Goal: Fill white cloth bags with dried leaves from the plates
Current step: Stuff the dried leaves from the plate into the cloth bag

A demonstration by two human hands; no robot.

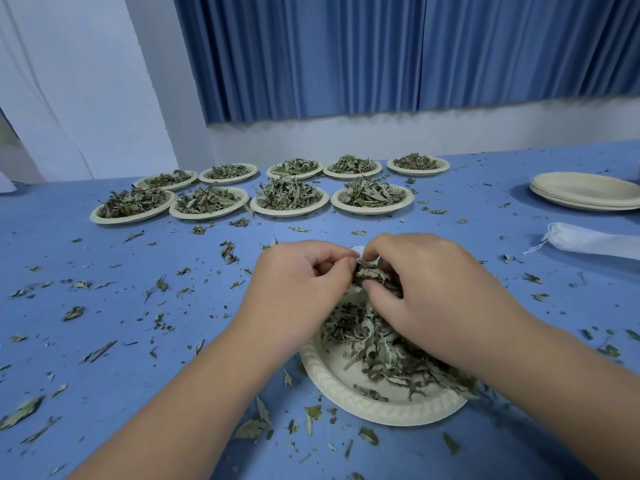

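A cream paper plate (346, 393) with a heap of dried leaves (374, 344) sits right in front of me on the blue table. Above its far edge my left hand (298, 289) pinches the rim of a small white cloth bag (360, 252), most of which is hidden behind my fingers. My right hand (426, 292) grips a bunch of dried leaves (372, 275) at the bag's mouth, fingers curled around them.
Several plates heaped with dried leaves (289, 197) stand in two rows at the far side. A stack of bare plates (585, 192) is at the far right, with white cloth bags (595, 240) lying in front of it. Loose leaf bits (156, 289) litter the tabletop.
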